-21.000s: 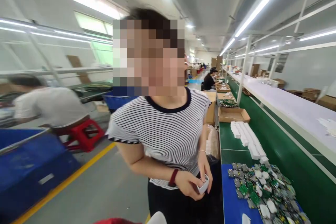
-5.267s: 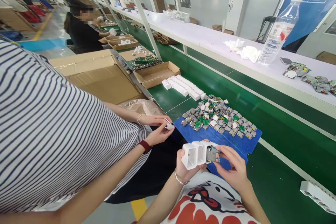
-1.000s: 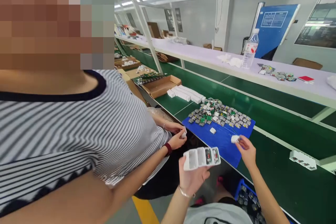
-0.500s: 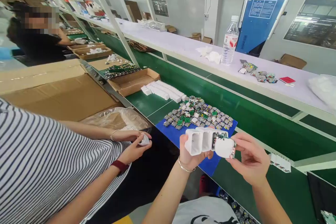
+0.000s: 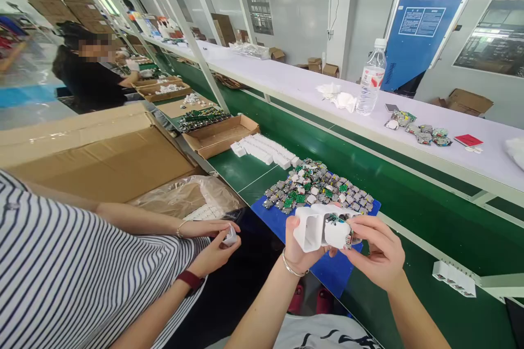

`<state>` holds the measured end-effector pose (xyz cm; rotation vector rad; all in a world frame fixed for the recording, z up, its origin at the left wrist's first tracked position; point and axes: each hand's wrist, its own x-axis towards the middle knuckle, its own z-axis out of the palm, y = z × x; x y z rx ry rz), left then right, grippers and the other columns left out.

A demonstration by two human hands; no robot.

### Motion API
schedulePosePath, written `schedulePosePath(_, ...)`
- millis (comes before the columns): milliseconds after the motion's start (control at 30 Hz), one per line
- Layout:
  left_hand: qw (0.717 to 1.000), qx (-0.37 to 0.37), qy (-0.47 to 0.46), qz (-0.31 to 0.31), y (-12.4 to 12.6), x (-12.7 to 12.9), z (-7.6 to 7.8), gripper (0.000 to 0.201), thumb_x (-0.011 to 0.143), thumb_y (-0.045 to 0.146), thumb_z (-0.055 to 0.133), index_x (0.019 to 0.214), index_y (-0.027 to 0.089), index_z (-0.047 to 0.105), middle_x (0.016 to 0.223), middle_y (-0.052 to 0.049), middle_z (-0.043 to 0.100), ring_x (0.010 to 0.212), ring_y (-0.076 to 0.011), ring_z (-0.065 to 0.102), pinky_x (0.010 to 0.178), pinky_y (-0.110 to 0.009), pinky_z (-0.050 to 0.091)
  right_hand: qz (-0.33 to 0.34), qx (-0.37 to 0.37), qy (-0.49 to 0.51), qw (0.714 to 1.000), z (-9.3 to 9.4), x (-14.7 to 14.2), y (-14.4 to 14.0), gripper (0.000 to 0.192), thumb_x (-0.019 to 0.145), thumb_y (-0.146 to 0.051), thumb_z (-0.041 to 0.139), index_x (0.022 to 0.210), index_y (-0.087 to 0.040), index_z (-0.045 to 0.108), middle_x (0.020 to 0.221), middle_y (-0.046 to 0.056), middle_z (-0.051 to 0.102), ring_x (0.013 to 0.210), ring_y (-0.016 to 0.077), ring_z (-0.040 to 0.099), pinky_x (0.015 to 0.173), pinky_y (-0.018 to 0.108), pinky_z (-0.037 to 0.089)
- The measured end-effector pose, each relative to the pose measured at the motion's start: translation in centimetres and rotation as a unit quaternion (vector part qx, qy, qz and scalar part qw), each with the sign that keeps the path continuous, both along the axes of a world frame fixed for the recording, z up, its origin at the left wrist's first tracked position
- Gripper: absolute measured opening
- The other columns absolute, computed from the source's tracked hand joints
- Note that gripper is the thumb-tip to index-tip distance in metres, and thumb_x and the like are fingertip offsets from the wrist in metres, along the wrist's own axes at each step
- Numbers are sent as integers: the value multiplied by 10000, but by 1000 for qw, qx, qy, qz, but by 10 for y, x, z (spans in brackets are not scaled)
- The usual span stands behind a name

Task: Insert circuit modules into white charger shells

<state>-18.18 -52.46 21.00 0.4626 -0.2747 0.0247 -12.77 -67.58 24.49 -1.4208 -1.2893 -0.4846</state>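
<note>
The housing (image 5: 310, 230), a white row of cups, is held above the near part of the mat (image 5: 335, 275) by the left hand (image 5: 301, 253), its thumb laid against the end cup and its fingers partly hidden behind. The board (image 5: 338, 234), faced with a white piece, is pinched at its right edge by the thumb and fingers of the right hand (image 5: 379, 253), before the cup mouths; whether any of it is seated inside cannot be told. Housing judged light, stiff and rather smooth, best gripped around the outer walls with the mouths left unobstructed. Board judged light and rigid but fragile; small parts along its edges could be bent, so a gentle edge pinch is preferred. Similar boards are heaped in the pile (image 5: 319, 188) on the mat's far part.
</note>
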Motion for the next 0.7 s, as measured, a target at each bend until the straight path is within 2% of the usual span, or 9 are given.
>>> schedulePosePath(100,1000,-6,-23,-13,19,0,4,691,694,510,526,1263,118,510,1020,-144,656,707,-255,645,474,-274,478,-9,-7,-17,1000,2,0,16,559,705,-83,700,1219,-261,570,1032,95,652,894,205,641,651,288,589)
schedulePosePath(233,999,-9,-50,-16,43,-2,3,603,709,500,528,1155,100,592,958,-133,673,645,-220,639,484,-276,495,-3,-10,-29,1000,5,-1,40,549,719,-89,689,1225,-264,565,1022,102,643,885,205,641,611,273,590)
schedulePosePath(367,998,-21,-51,7,57,0,-1,588,716,511,532,1136,104,601,979,-133,668,654,-206,634,467,-265,499,16,-7,-18,1000,5,-3,60,548,725,-83,679,1228,-267,561,1036,107,631,878,201,637,570,255,584)
schedulePosePath(533,997,-26,-69,3,70,2,-3,610,716,519,550,1151,94,588,877,-117,682,638,-207,636,473,-265,504,-20,-10,-76,997,8,-1,77,546,715,-70,680,1213,-266,571,1013,95,651,890,215,643,678,315,582)
schedulePosePath(700,997,-27,-70,11,81,-1,-3,667,719,524,541,1227,91,534,851,-111,684,619,-214,640,465,-268,493,-17,-27,-89,995,13,-1,87,515,736,-96,667,1211,-267,568,1012,93,659,885,223,656,719,342,575)
